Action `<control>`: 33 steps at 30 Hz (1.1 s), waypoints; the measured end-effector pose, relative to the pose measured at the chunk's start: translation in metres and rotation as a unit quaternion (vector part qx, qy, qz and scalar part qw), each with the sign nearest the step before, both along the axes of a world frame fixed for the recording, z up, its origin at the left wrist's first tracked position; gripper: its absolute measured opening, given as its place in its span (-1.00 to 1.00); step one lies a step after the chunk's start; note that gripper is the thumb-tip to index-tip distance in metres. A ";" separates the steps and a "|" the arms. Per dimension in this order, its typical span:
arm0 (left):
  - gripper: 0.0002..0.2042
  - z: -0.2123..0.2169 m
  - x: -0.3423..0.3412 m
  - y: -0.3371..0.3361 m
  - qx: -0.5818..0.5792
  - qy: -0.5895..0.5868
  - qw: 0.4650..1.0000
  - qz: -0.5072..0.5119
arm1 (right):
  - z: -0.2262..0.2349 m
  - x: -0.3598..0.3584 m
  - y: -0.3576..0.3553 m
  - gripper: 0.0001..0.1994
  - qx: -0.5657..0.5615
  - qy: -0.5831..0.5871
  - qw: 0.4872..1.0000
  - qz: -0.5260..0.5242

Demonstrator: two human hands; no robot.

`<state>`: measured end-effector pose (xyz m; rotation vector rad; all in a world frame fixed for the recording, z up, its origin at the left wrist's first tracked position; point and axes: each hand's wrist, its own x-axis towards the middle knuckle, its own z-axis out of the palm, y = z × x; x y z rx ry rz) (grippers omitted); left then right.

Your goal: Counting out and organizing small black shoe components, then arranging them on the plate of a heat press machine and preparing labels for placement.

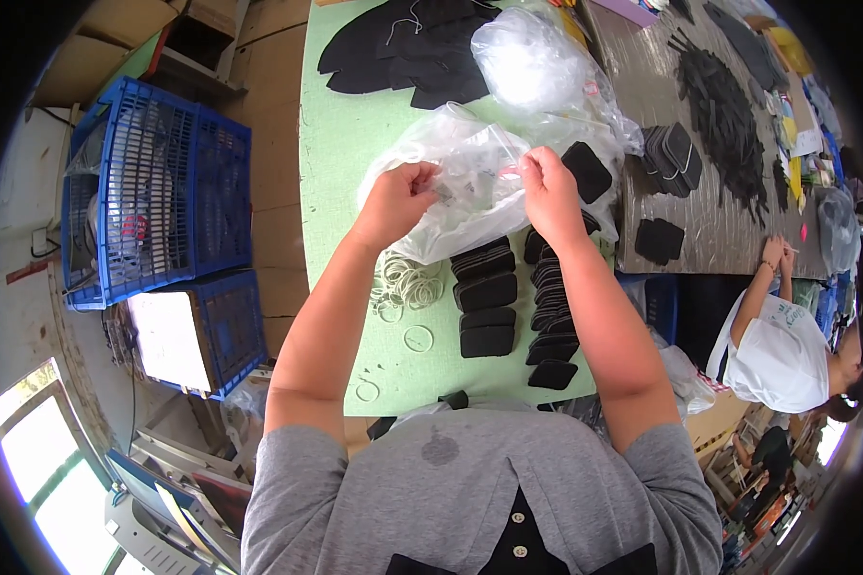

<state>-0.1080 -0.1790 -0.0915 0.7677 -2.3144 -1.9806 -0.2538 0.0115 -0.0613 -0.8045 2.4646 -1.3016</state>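
Over the green counter [340, 144] both hands are up at the mouth of a clear plastic bag [470, 182]. The left hand [398, 196] has its fingers pinched shut on a fold of the film, and the right hand [545, 187] has its fingers closed on the opposite edge, with what looks like a thin red band or tie at the fingertips, though I cannot tell for sure. The bag rests on the counter between the hands, its far side bulging toward a second, fuller clear bag [532, 62]. Just beneath lie rows of flat black pads [489, 302], and a loose heap of rubber bands [408, 285] sits beside them on the left. I would judge the bag's mouth is being worked open or gathered; whichever it is, the next move calls for an even pull so the thin film does not tear.
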 end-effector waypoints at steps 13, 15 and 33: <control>-0.81 0.024 0.010 0.010 0.050 0.123 0.974 0.185 | 0.052 0.032 -0.024 -0.87 -0.036 0.314 0.942 0.115; -0.82 0.037 0.016 0.013 -0.038 0.122 0.971 0.204 | 0.056 0.037 -0.024 -0.85 -0.034 0.311 0.941 0.125; -0.79 0.134 0.145 0.103 0.207 0.115 0.946 0.223 | 0.106 0.167 0.019 -0.80 -0.218 -0.405 0.876 0.143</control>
